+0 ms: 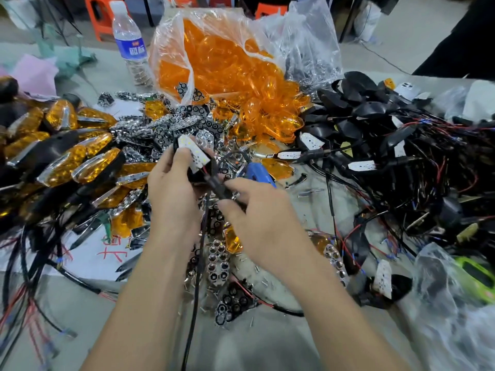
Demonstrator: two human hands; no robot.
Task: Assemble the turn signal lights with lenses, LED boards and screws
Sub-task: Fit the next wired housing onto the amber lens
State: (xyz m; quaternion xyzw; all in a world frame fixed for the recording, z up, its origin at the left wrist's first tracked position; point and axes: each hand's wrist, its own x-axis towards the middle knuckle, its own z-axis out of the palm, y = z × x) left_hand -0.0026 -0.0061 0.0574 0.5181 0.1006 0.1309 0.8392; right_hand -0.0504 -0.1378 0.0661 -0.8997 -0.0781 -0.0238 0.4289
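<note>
LED board (190, 152) sat in black housing (197, 174), held over mid tabletop (267, 344). L hand (174, 191) fingers curled round housing; R hand (254, 210) fingers pinched wire stem (219, 188). Step: prob seating board. Next prob needed orange lens (267, 113) pressed on top.

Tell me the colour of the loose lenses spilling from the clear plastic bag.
Translucent orange; the lenses show best in the head view.
</note>
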